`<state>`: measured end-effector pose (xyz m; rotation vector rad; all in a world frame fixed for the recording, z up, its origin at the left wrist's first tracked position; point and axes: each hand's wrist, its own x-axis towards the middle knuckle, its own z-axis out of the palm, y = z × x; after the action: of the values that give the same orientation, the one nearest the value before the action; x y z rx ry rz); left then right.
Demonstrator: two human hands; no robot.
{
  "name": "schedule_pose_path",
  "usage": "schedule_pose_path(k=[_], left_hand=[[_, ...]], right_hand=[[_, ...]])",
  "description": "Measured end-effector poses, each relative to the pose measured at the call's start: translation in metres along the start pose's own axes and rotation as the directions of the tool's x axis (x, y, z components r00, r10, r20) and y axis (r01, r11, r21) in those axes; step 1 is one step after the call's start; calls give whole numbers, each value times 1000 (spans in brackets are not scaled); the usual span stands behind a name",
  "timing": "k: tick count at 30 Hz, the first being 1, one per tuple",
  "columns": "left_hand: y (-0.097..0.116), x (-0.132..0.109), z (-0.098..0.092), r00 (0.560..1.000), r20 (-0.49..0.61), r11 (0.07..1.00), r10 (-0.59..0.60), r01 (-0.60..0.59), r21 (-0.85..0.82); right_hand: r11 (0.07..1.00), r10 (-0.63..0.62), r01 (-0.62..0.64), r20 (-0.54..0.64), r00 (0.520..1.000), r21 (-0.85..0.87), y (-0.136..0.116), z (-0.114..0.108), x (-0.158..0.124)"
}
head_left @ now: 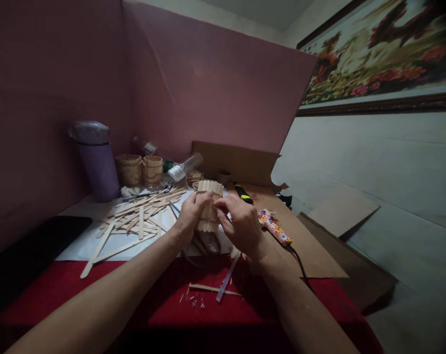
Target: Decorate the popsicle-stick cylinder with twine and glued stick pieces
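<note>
Above the white sheet [78, 238] at mid-table, the left hand [191, 215] and the right hand [241, 225] both curl closed round a small craft-stick cup [210, 204], fingers on its sides. It looks light and stiff but brittle at the joints, so the walls seem the safest hold. The label on the lying bottle [182, 169] is too blurred to read.

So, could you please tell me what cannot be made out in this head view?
Head view throughout:
Craft-stick cup: sides covered by the left hand and right hand.
Glue gun cord: far end hidden behind the right forearm.
Plastic bottle: label too small and dim to read.
Dark flat object at left: lost in shadow.
Painting: blurred, cut off by top and right edges.
</note>
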<state>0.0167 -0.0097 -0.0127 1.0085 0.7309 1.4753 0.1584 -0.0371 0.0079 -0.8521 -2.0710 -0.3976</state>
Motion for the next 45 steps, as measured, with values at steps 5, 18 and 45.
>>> schedule_pose_path(k=[5,18,45], left_hand=[[-4,0,-2,996,-23,985,89,-84,152],[9,-4,6,981,138,977,-134,154,-146],[2,1,0,1000,28,999,8,-7,-32]], right_hand=[[998,-42,45,83,996,-39,5,2,0],[993,112,-115,-125,986,-15,5,4,-1],[992,-14,17,24,1000,-125,0,2,-1]])
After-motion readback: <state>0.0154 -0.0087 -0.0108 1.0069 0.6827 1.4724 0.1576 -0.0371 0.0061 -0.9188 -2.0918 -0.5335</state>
